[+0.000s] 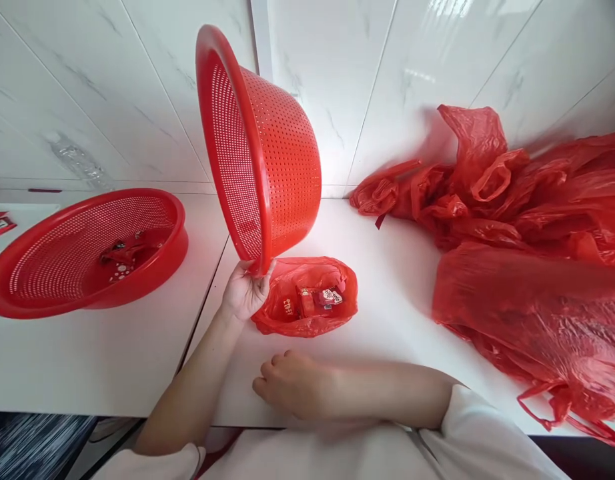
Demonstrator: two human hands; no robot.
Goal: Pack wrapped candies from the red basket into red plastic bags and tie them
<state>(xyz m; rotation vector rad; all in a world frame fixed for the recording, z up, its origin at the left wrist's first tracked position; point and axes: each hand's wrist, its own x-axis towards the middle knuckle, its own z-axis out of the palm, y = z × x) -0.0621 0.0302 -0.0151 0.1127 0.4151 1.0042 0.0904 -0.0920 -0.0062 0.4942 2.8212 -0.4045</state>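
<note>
The left hand (246,292) has its fingers clamped on the rim of a red perforated plastic colander (290,160), gripping it at the lowest part of the edge. The colander rises tilted on its side above those fingers, its mouth facing left and its base to the right, screening part of the marbled wall tiles (377,100) behind.

Just right of the same fingers, an open red plastic bag (287,328) sits on the white table (387,320) with small red printed packets (317,301) inside. The fingers and the colander's lower rim overlap the left end of the bag's mouth, hiding a little of it.

The right hand (292,383) is on the near side of the bag, apart from it. Its fingers curl inward side by side; the palm is turned from view, so I cannot tell whether they close on something.

Left of the left fingers, across a dark table seam (202,313), a second red colander (137,287) tilts with a few small red packets (125,257) in the bottom. Beyond it, near the wall, is a clear plastic bottle (77,160), and farther left another red packet (0,223) shows at the edge. Well to the right of both hands, a crumpled heap of red plastic bags (527,287) covers the table's right side and reaches back to the tiles.
</note>
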